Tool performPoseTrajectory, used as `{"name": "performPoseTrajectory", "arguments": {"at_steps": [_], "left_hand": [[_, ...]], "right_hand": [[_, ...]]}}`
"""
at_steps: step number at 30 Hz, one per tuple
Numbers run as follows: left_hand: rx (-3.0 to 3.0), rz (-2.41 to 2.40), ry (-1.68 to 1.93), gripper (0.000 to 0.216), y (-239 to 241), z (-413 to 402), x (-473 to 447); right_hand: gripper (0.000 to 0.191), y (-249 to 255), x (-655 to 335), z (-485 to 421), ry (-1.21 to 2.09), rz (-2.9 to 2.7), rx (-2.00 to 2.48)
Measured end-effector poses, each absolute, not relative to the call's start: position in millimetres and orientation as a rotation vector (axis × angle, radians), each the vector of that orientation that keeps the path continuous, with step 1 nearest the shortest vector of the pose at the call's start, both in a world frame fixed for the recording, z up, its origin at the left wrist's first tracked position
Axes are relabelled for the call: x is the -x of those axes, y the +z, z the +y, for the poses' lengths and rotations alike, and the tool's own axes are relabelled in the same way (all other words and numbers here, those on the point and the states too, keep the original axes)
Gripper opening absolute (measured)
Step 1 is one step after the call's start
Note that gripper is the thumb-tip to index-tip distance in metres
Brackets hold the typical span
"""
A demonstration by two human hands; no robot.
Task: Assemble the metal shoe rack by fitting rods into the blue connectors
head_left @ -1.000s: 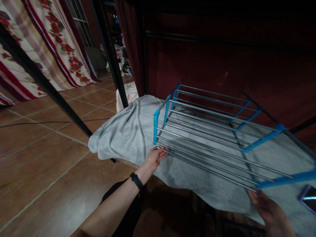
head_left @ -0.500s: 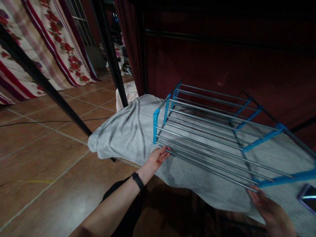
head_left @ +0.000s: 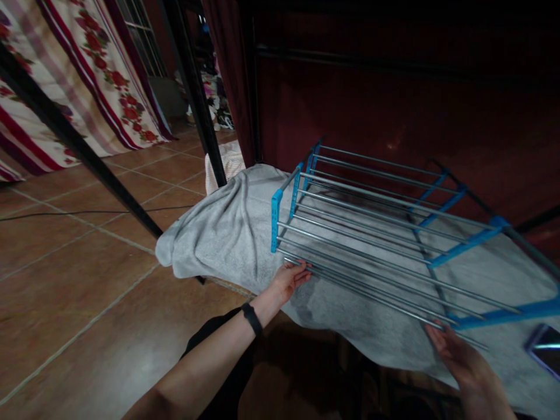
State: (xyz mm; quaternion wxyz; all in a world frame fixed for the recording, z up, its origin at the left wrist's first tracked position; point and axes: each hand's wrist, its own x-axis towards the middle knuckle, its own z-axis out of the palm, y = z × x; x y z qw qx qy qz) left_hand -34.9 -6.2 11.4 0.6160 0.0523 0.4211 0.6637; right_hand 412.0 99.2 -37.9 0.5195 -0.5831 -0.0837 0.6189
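A loose metal rod (head_left: 371, 297) runs along the near side of a rack (head_left: 376, 236) made of metal rods and blue plastic brackets. My left hand (head_left: 292, 279), with a dark band on the wrist, grips the rod close to its left end. Toward the other end, my right hand (head_left: 450, 347) has its fingers on the same rod, whose tip sticks out past them. The rack lies on a grey blanket (head_left: 219, 233), its left blue brackets (head_left: 275, 221) standing up and its right brackets (head_left: 503, 315) slanting.
A phone (head_left: 545, 347) lies on the blanket at the right edge. Black metal posts (head_left: 195, 93) rise at the left, with a floral curtain (head_left: 109, 76) behind. A dark red cloth (head_left: 394, 111) hangs at the back. A cable (head_left: 87, 213) crosses the tiled floor (head_left: 65, 303).
The loose rod has slid a little to the right, its left end now apart from the corner bracket. My left hand moved slightly right with it; my right hand shifted left along it.
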Motion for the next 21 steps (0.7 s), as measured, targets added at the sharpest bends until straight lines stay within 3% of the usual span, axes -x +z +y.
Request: {"name": "performPoseTrajectory", "arguments": {"at_steps": [21], "left_hand": [[-0.160, 1.057, 1.527, 0.014, 5.8, 0.1, 18.4]], "right_hand": [[0.020, -34.9, -387.9, 94.2, 1.523, -0.252, 1.395]]}}
